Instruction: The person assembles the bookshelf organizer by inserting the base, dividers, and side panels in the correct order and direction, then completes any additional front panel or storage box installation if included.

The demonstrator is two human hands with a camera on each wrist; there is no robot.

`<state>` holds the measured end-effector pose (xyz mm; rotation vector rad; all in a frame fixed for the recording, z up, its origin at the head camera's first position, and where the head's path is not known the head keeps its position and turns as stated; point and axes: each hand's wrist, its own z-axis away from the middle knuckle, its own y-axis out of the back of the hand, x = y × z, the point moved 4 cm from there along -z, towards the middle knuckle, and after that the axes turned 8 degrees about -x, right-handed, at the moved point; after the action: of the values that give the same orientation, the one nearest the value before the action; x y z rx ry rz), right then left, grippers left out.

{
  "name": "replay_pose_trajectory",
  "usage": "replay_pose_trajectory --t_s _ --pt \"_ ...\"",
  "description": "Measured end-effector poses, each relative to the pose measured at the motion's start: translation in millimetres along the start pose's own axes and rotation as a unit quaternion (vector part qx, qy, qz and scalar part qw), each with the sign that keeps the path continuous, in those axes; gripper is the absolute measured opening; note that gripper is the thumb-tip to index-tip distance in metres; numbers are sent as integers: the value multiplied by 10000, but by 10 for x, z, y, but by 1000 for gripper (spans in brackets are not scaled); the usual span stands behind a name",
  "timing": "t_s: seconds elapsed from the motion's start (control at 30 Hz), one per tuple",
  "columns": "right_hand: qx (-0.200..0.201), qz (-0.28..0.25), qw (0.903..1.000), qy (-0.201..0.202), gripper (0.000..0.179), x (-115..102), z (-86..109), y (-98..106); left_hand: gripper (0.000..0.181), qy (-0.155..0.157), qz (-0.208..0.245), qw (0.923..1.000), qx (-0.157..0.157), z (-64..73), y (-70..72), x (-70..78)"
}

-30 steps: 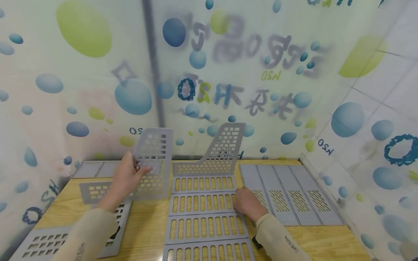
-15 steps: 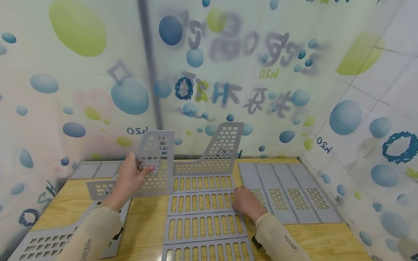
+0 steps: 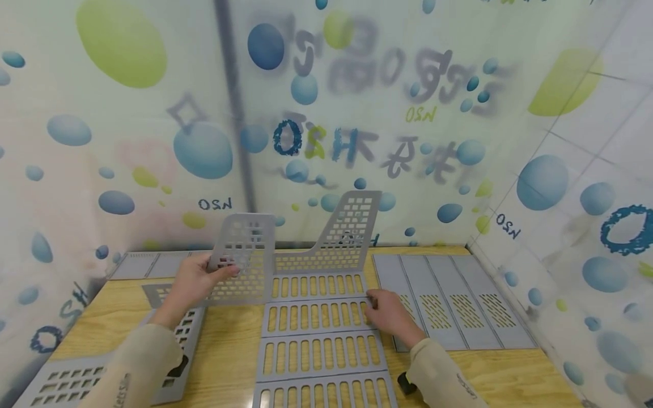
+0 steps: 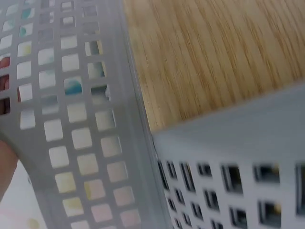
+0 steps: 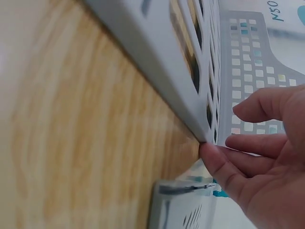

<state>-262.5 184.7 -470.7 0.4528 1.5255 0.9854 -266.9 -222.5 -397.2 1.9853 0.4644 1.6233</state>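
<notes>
The backdrop (image 3: 326, 102) bears mirrored "H2O" (image 3: 314, 140) and "N2O" (image 3: 421, 115); sleeve lettering (image 3: 122, 391) is unclear.

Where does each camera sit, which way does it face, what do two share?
Head: worn there, facing forward and down at the wood-grain table; left hand, right hand and beige sleeves show.
Left wrist: worn there, facing the held grey panel with rectangular holes; left hand partly visible.
Right wrist: worn there, facing along the grey slotted panel; right hand visible.
Shared: head and right wrist both show the slotted panel and right hand.

Beige sleeves (image 3: 145, 354) — dark lettering (image 3: 123, 392), black wrist pieces (image 3: 406, 383)
</notes>
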Motion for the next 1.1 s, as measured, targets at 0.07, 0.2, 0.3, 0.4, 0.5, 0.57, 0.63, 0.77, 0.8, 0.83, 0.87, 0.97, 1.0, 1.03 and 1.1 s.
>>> replay_pose_trajectory --t_s 0.07,0.2,0.3,0.4,0.5,0.57,0.63,0.77,0.8,0.83,0.87,0.97,1.0,1.03,1.1 --pt "-1 32 10000 31 37 3 4 -2 31 -62 10 10000 35 -13 -54 38" --pt "-26 127 9999 -12 25 -2 20 7 31 -215 -61 9997 83 -30 -133 94" --pt "-43 99 9999 -124 26 0 43 19 36 -184 -329 9993 -50 -4 -104 58" --pt "-11 56 9998 -185 32 2 59 25 43 -41 -1020 9947 -86 73 32 -48" --pt "65 50 9997 -236 31 14 56 34 52 206 -1875 9820 132 185 269 -220" --pt "102 40 9995 -288 31 27 49 40 54 357 -2024 9784 235 257 421 -364" --pt "141 21 9993 -356 31 41 43 52 56 516 -1827 9816 189 319 517 -510" --pt "127 -167 9988 -431 32 53 37 67 54 783 -923 9925 -173 382 545 -718" --pt "125 -216 9988 -431 32 51 36 70 52 791 -782 9936 -216 387 530 -741" --pt "114 -255 9987 -418 32 47 35 73 50 808 -730 9937 -259 386 513 -755" --pt "102 -298 9987 -409 32 44 35 75 48 795 -682 9940 -313 379 494 -760" --pt "104 -322 9987 -375 33 34 34 76 41 751 -703 9941 -358 348 422 -729" --pt "107 -313 9988 -366 33 33 35 75 39 714 -690 9942 -412 334 394 -707" --pt "108 -305 9989 -350 34 35 36 73 38 696 -656 9943 -471 321 359 -689" --pt "109 -321 9989 -335 34 39 39 68 35 632 -600 9947 -548 299 292 -647"
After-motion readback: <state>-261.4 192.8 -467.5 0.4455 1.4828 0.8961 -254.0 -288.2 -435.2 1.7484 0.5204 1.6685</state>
